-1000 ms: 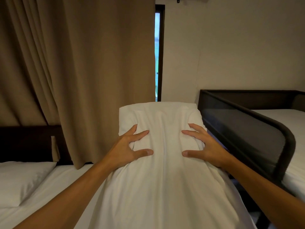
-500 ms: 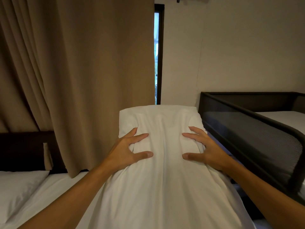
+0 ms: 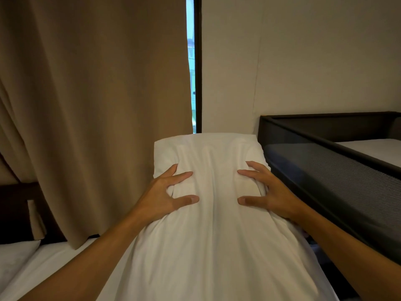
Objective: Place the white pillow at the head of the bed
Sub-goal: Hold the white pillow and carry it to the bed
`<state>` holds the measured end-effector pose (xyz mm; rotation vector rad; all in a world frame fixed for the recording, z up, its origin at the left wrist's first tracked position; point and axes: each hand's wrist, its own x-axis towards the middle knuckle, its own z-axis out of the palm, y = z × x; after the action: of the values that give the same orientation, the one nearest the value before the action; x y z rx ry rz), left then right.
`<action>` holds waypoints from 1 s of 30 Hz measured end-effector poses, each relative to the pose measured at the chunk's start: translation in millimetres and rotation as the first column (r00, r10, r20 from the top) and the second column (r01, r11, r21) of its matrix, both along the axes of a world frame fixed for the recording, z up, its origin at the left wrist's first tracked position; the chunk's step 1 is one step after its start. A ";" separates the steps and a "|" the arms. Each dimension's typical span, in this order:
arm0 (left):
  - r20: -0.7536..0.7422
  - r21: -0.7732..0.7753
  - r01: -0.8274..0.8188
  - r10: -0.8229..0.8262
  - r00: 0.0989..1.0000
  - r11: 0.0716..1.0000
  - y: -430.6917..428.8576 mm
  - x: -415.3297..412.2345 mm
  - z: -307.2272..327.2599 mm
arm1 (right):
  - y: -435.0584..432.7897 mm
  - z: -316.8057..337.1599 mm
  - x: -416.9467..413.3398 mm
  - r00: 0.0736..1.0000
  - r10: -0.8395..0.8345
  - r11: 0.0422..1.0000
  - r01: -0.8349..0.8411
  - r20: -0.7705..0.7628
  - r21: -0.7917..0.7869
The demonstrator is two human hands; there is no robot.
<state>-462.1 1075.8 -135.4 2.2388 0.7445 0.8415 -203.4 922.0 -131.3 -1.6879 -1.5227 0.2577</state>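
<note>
The white pillow [image 3: 213, 240] fills the lower middle of the view, held lengthwise in front of me with its far end raised. My left hand [image 3: 167, 193] grips its left side, fingers and thumb dug into the fabric. My right hand [image 3: 268, 192] grips the right side the same way. The bed [image 3: 54, 259], with a white sheet, lies low on the left. Its dark headboard [image 3: 15, 211] stands at the far left, partly behind the curtain.
A second white pillow [image 3: 13, 259] rests at the bed's left end. A long brown curtain [image 3: 93, 105] hangs over the bed. On the right stands another bed with a dark mesh rail [image 3: 338, 185]. A narrow window strip [image 3: 193, 66] shows between curtain and wall.
The view has tilted up and right, so the bed and second pillow sit lower in frame. Both hands keep the same grip on the pillow.
</note>
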 end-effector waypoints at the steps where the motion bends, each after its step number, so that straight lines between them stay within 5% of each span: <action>1: 0.004 0.002 0.003 -0.003 1.000 1.000 6.2 7.8 -0.4 | 6.3 -0.6 8.0 1.000 -0.003 1.000 0.003 0.001 0.003; 30: 0.070 0.181 0.145 -0.159 0.985 0.973 174.9 171.0 43.7 | 124.8 51.8 139.5 0.991 -0.124 0.980 0.114 0.052 0.162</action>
<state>-291.1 1250.7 -91.6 2.3634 0.4684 0.9501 -63.8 1046.9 -79.5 -1.6651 -1.4402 0.0202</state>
